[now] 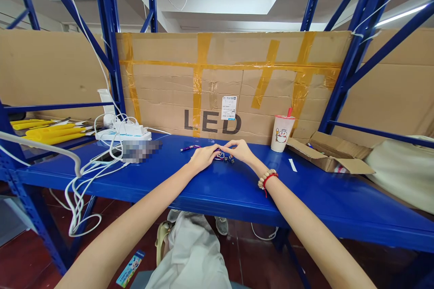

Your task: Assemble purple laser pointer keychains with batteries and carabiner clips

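Note:
My left hand [203,157] and my right hand [240,150] meet at the fingertips above the middle of the blue shelf top [162,176]. Both have their fingers drawn together in a pinch; whatever lies between them is too small to make out. Just under and beside the fingers lies a small cluster of shiny purple and silvery pieces [224,158], partly covered by my hands. A slim purple piece [190,148] rests left of my left hand. Around my right wrist are a beaded bracelet [267,178] and a red cord.
White cables and a power strip [124,133] crowd the left side, near yellow-handled tools [56,133]. A lidded cup [282,133] with a red straw stands right, beside an open cardboard box [328,151] and a white strip [292,165]. A cardboard panel [162,95] closes the back.

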The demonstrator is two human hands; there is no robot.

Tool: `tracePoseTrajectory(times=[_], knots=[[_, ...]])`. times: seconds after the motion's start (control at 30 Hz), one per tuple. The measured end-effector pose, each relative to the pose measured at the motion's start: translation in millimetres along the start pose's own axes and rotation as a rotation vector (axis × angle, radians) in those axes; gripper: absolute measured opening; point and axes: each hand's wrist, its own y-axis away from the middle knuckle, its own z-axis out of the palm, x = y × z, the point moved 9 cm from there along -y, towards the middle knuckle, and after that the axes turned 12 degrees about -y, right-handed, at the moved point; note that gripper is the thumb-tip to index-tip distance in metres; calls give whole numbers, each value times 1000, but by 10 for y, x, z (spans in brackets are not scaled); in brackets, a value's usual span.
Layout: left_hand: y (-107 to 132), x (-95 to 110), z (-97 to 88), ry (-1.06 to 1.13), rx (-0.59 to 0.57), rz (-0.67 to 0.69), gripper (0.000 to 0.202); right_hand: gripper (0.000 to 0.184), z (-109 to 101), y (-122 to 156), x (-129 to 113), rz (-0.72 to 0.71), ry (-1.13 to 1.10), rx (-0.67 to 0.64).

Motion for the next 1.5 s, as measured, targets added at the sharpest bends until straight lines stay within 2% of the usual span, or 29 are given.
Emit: tracePoseTrajectory(times=[0.33, 0.73, 0.97, 1.2, 1.5], knots=[[-5, -39, 0, -2, -33, -70, 24, 43, 73, 5, 33, 45, 21, -10], [-34, -89, 32, -28, -50, -136, 25, 38, 16, -34, -3, -86, 17, 55], [-24, -114, 26, -9, -34, -110, 28, 36, 42, -28, -56, -111, -18, 6], [-19, -54, 37, 14, -54, -45, 28, 32, 2, -52, 15, -110, 20, 3], [-27, -72, 93, 1, -78, -34, 30, 28, 11, -44, 42, -106, 80, -14]])
